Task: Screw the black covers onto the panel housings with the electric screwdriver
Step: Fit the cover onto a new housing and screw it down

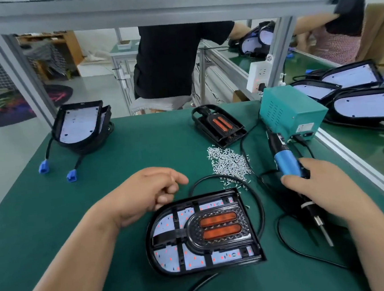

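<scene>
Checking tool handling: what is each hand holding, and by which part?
The right hand grips the electric screwdriver at the lower end of its blue handle; the left hand holds nothing.

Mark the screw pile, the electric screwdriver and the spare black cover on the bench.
screw pile (228,163): head view, middle of the heap.
electric screwdriver (287,163): head view, blue grip.
spare black cover (220,124): head view, orange insert.
</scene>
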